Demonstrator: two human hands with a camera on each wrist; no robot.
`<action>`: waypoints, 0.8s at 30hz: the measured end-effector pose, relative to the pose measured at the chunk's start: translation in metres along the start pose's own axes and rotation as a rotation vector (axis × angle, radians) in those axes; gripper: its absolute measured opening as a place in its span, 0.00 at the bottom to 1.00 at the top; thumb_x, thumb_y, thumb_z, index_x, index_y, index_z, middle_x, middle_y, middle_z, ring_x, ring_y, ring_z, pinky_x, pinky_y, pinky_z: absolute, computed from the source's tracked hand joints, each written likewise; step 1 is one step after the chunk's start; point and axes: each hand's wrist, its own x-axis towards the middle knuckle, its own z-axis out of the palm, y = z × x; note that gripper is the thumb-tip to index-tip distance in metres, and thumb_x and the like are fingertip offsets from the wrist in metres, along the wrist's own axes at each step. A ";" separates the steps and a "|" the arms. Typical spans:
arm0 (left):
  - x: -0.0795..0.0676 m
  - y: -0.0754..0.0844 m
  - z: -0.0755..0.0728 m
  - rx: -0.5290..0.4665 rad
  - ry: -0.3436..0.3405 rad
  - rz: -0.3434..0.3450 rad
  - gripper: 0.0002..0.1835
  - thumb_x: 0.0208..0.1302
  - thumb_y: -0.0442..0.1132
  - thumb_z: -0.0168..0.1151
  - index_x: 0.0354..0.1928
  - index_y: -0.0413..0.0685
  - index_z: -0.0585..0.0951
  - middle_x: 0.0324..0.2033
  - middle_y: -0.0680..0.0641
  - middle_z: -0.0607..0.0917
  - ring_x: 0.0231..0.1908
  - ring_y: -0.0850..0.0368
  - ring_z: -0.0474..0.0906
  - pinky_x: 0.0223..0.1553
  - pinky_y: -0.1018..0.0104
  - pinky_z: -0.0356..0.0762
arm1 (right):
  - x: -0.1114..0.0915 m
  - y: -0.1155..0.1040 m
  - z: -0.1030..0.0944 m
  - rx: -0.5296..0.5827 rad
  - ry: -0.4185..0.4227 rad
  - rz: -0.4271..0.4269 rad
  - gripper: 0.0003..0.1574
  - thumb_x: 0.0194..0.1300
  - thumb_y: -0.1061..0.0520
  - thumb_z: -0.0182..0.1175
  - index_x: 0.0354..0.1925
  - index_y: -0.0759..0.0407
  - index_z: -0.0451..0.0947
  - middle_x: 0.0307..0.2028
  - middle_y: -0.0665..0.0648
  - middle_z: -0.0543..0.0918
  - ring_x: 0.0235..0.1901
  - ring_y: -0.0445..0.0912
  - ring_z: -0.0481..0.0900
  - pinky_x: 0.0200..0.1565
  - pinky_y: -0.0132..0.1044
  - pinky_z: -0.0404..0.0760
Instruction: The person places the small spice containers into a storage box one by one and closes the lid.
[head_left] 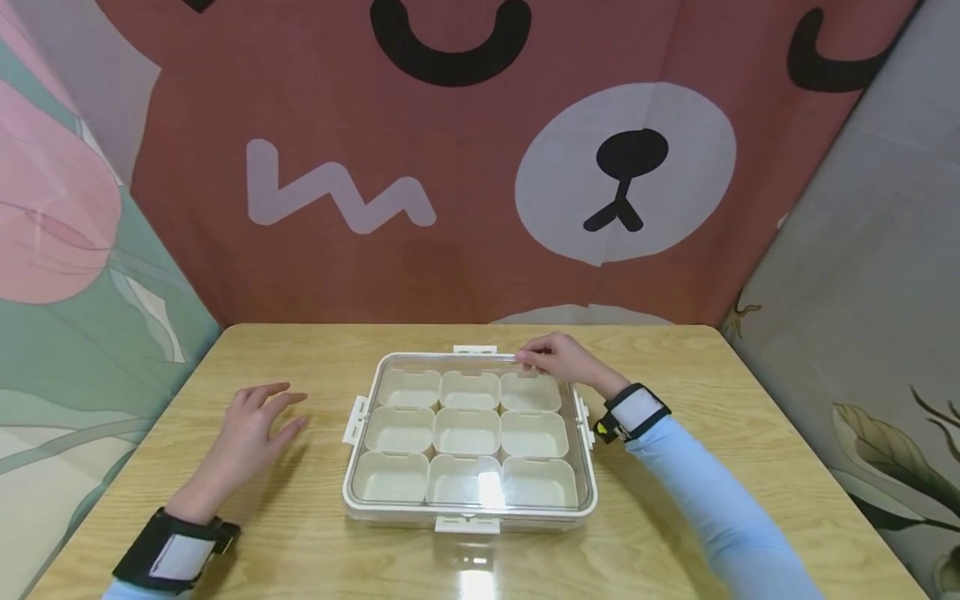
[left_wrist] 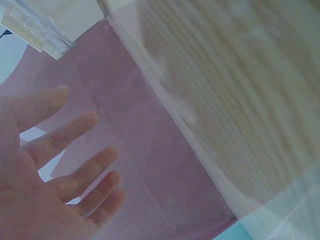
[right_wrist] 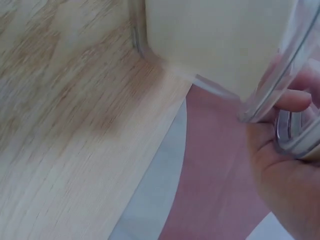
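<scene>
A clear storage box (head_left: 525, 523) with several cream cups (head_left: 468, 432) in rows inside stands in front of me. Its see-through lid (head_left: 350, 467) has a white rim and lies over the cups. At the lid's far right corner, my right hand (head_left: 562, 358) pinches the rim between thumb and fingers. In the right wrist view, the fingers of that hand (right_wrist: 280, 165) reach round the clear edge, partly hidden behind it. My left hand (head_left: 251, 433) hovers left of the box, holding nothing, its fingers spread and slightly bent.
White latches stick out on the box's sides: left latch (head_left: 356, 419), right latch (head_left: 584, 421), front latch (head_left: 467, 524) and back latch (head_left: 475, 350). Under it is a wood-grain table (head_left: 675, 517). A brown bear-print cloth (head_left: 450, 275) hangs behind the table's far edge.
</scene>
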 end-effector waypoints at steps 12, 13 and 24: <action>0.000 0.000 0.000 -0.005 -0.023 -0.018 0.17 0.55 0.37 0.68 0.47 0.39 0.81 0.53 0.29 0.75 0.52 0.32 0.64 0.52 0.37 0.58 | -0.002 0.007 -0.008 0.246 -0.145 0.068 0.24 0.70 0.45 0.52 0.46 0.65 0.78 0.29 0.62 0.77 0.14 0.40 0.66 0.15 0.30 0.65; 0.000 0.000 0.000 -0.004 -0.023 -0.017 0.17 0.55 0.37 0.68 0.47 0.39 0.81 0.53 0.29 0.75 0.52 0.32 0.64 0.52 0.37 0.58 | -0.002 0.008 -0.008 0.256 -0.153 0.072 0.24 0.69 0.45 0.52 0.46 0.63 0.78 0.29 0.62 0.77 0.13 0.40 0.67 0.15 0.30 0.65; 0.000 -0.001 0.001 0.000 -0.021 -0.006 0.16 0.55 0.37 0.68 0.46 0.39 0.81 0.52 0.29 0.75 0.52 0.31 0.64 0.51 0.37 0.58 | -0.002 0.015 -0.005 0.344 -0.192 0.049 0.24 0.70 0.45 0.52 0.47 0.65 0.77 0.27 0.54 0.76 0.11 0.40 0.67 0.13 0.31 0.65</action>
